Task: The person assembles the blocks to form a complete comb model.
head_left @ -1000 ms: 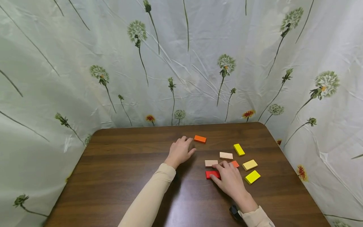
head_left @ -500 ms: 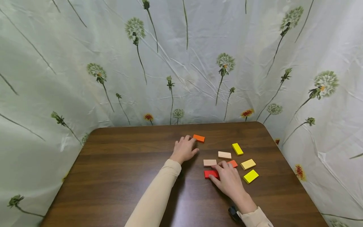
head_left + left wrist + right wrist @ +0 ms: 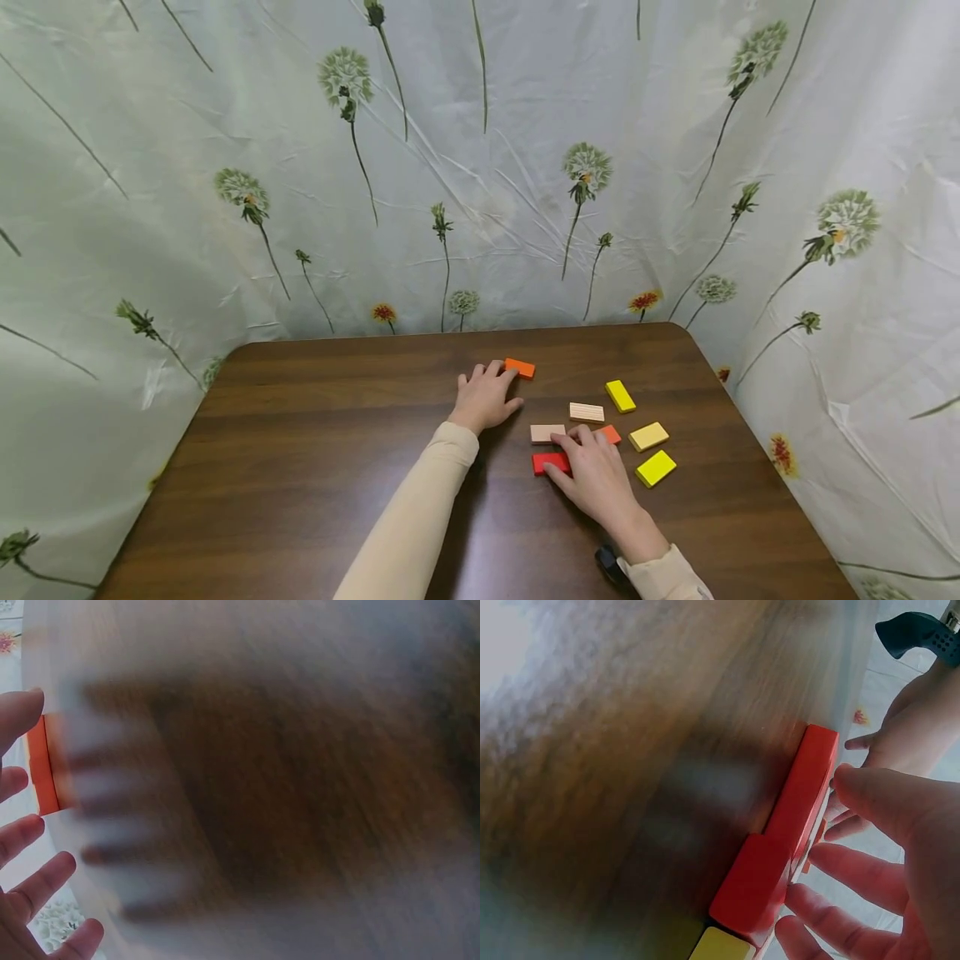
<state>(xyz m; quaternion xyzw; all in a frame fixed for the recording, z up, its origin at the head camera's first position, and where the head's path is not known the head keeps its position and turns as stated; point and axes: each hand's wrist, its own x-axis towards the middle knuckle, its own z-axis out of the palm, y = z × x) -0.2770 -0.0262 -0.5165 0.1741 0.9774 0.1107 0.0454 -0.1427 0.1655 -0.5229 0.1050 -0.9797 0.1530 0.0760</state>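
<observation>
My left hand (image 3: 483,397) reaches over the far part of the table with its fingers spread. Its index fingertip overlaps the near corner of an orange block (image 3: 521,368); in the left wrist view the same orange block (image 3: 45,765) shows beyond the thumb, between the fingertips. My right hand (image 3: 596,479) hovers low, thumb at a red block (image 3: 549,464) and fingers partly over it. Past those fingers lies an orange-red block (image 3: 610,434), half covered. In the right wrist view, the red block (image 3: 802,787) lies beside the loosely extended right thumb and fingers.
Two pale wooden blocks, one near (image 3: 547,433) and one farther (image 3: 587,412), lie left of three yellowish blocks: a far yellow one (image 3: 620,397), a paler one (image 3: 648,436) and a near one (image 3: 656,468). A floral curtain (image 3: 510,208) hangs behind the brown table (image 3: 300,483).
My left hand has moved right and forward until its index fingertip overlaps the orange block. The right hand stays at the red block. The head view has shifted slightly.
</observation>
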